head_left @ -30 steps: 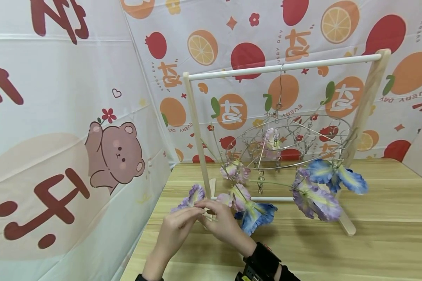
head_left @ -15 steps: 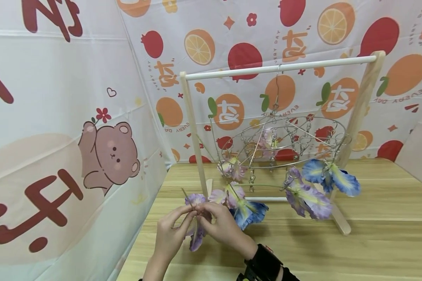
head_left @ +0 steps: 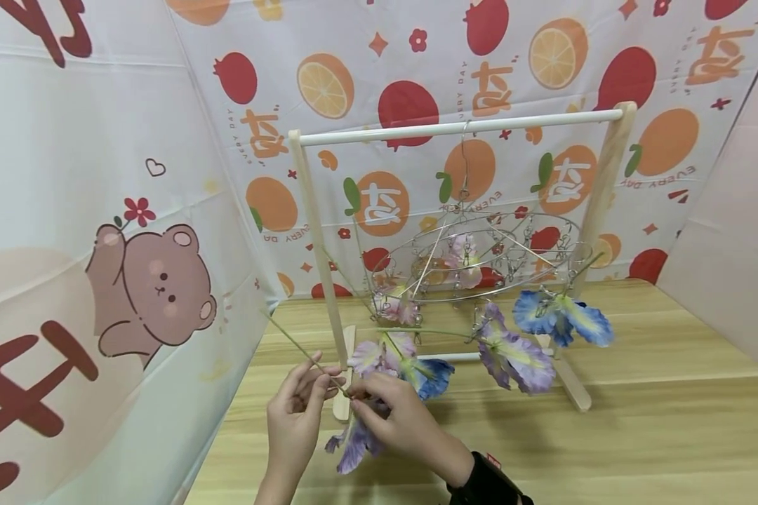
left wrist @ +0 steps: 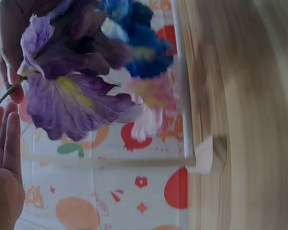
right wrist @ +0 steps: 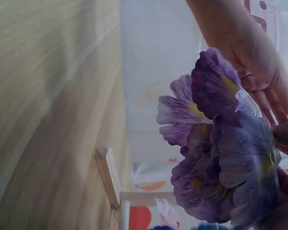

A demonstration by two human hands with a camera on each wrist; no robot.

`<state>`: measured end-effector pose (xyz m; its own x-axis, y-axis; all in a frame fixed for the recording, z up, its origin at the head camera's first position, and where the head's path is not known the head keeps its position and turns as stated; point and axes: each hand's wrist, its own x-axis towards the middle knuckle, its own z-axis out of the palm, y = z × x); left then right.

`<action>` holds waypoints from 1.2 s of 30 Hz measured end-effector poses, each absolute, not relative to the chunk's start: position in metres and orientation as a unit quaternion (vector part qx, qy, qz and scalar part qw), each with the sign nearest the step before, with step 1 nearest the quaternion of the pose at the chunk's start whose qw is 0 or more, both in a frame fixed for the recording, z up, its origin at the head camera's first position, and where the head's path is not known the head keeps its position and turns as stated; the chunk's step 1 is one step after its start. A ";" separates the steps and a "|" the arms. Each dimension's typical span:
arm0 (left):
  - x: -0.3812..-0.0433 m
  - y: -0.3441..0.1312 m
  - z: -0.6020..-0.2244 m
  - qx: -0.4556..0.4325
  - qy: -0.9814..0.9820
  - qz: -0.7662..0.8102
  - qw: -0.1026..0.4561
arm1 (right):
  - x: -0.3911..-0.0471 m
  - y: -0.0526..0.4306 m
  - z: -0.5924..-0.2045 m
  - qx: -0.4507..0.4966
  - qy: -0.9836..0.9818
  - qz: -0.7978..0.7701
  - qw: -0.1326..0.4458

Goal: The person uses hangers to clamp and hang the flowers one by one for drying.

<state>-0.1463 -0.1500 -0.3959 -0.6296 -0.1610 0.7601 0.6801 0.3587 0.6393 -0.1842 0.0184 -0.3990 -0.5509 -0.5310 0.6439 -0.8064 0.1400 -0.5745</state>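
A purple artificial iris (head_left: 358, 443) with a long thin green stem (head_left: 290, 340) hangs over the table near the stand's left foot. My right hand (head_left: 401, 414) pinches it at the base of its blossom, where petals meet stem. My left hand (head_left: 297, 410) is beside the stem, fingers fairly straight and close to it; whether they touch is hard to tell. In the left wrist view the purple petals (left wrist: 77, 103) spread out beyond the straight fingers (left wrist: 12, 139). The right wrist view has the blossom (right wrist: 245, 163) covering part of both hands.
A wire ring hanger (head_left: 480, 298) with clips hangs from a stand with a white rail (head_left: 410, 132). Blue (head_left: 562, 319), pink (head_left: 398, 306) and purple flowers (head_left: 518, 358) are attached to it. The wooden table (head_left: 644, 421) lies underneath, with printed cloth (head_left: 215, 140) behind.
The purple iris has come into fuller view between the hands, its stem now pointing up and left. My left hand has spread away from the right. The head view has shifted rightward.
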 end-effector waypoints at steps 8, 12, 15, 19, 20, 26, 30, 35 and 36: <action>-0.142 -0.130 -0.397 -0.166 -0.682 -0.625 0.341 | -0.174 0.042 -0.395 0.443 -0.748 0.464 0.168; -0.142 -0.122 -0.396 -0.188 -0.653 -0.651 0.338 | -0.169 0.055 -0.391 0.432 -0.756 0.470 0.144; -0.141 -0.114 -0.395 -0.192 -0.640 -0.670 0.325 | -0.166 0.064 -0.389 0.427 -0.764 0.462 0.144; -0.139 -0.104 -0.395 -0.218 -0.621 -0.686 0.310 | -0.161 0.075 -0.388 0.424 -0.766 0.456 0.159; -0.139 -0.101 -0.394 -0.221 -0.619 -0.689 0.306 | -0.160 0.078 -0.387 0.423 -0.765 0.457 0.162; -0.136 -0.083 -0.390 -0.225 -0.618 -0.698 0.284 | -0.155 0.096 -0.384 0.421 -0.762 0.456 0.187; -0.138 -0.072 -0.389 -0.256 -0.607 -0.696 0.287 | -0.155 0.110 -0.384 0.405 -0.773 0.448 0.193; -0.141 -0.059 -0.389 -0.308 -0.577 -0.699 0.288 | -0.157 0.140 -0.384 0.398 -0.769 0.454 0.210; -0.141 -0.057 -0.389 -0.311 -0.575 -0.701 0.286 | -0.158 0.149 -0.383 0.399 -0.766 0.453 0.221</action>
<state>-0.1409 -0.0572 -0.3892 -0.6424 -0.0429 0.7652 0.7588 -0.1754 0.6272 -0.1583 0.1485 -0.3830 -0.5832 -0.4107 0.7009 -0.8120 0.2708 -0.5170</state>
